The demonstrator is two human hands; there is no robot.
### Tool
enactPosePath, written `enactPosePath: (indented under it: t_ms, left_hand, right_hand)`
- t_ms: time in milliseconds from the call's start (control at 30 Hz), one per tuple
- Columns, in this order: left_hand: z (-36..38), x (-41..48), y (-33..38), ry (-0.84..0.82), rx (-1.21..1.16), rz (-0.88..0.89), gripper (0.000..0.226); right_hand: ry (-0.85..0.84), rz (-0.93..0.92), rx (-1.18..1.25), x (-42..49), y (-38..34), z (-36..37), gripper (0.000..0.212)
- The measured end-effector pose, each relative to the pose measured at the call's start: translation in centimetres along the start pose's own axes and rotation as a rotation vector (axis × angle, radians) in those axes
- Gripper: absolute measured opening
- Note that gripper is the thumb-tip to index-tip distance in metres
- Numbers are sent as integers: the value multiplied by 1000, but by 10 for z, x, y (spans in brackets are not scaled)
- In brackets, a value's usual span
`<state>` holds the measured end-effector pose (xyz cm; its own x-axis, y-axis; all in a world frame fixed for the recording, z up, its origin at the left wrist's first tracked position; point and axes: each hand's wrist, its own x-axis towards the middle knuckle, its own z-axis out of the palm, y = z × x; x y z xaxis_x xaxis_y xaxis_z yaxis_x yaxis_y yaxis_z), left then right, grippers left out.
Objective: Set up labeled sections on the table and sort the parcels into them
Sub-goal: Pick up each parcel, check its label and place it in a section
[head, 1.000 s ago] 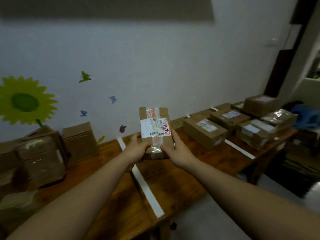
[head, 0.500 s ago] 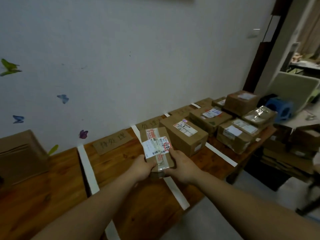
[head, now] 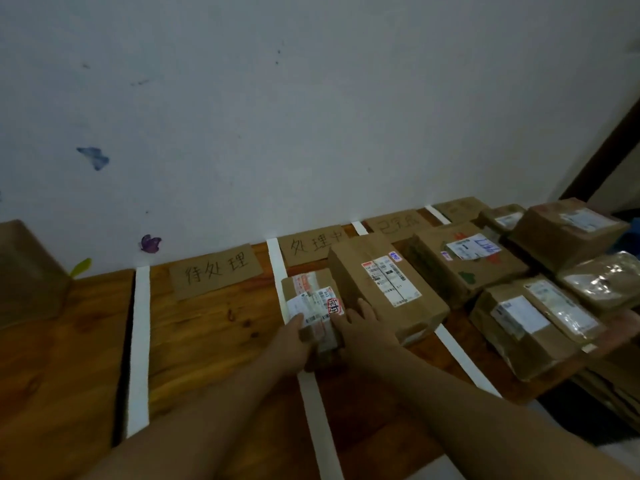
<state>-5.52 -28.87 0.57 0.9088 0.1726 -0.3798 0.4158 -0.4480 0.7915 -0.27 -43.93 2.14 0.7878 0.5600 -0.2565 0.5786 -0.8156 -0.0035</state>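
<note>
A small parcel [head: 308,299] with white shipping labels and a red-marked sticker is held between both hands over the wooden table [head: 207,334]. It is gripped at its near left corner by the left hand [head: 294,342], the thumb pressed on the top face. It is clasped along its right edge by the right hand [head: 369,327], thumb on top and fingers laid down the side. Whether its underside touches the wood cannot be told.

The parcel sits across a white tape strip [head: 317,410], part of which is hidden beneath it. Just to its right stands a large box [head: 384,289] – the right hand's fingers are squeezed into the narrow gap between the two. Behind them, flat against the wall, lies a cardboard label [head: 311,244], partly covered by the large box.

To the left, another handwritten label [head: 216,270] lies in the section bounded by a second tape strip [head: 140,341]. At the far left edge a plain brown box [head: 27,271] is seen.

The right end of the table is crowded: a box with green and red marks [head: 464,261], a front parcel [head: 530,320], a plastic-wrapped parcel [head: 606,278] and a rear box [head: 568,230] are packed close – beyond a third tape strip [head: 460,355].
</note>
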Motion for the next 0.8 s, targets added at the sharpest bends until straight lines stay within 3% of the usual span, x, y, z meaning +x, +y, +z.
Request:
enactPosePath:
  t_ms: [167, 333, 467, 567, 800]
  left_hand:
    - [32, 23, 6, 6, 44, 6, 62]
    - [49, 42, 7, 26, 5, 4, 67]
    - [44, 59, 14, 27, 88, 5, 72]
    - [35, 63, 16, 34, 145, -16, 78]
    - [-37, 12, -9, 222, 261, -250, 82]
  right_hand:
    - [25, -145, -193, 34, 41, 25, 68]
    - [1, -243, -283, 54, 63, 39, 95]
    - [17, -250, -262, 71, 68, 39, 89]
    - [-16, -279, -276, 80, 67, 30, 97]
    - [63, -398, -114, 89, 11, -28, 76]
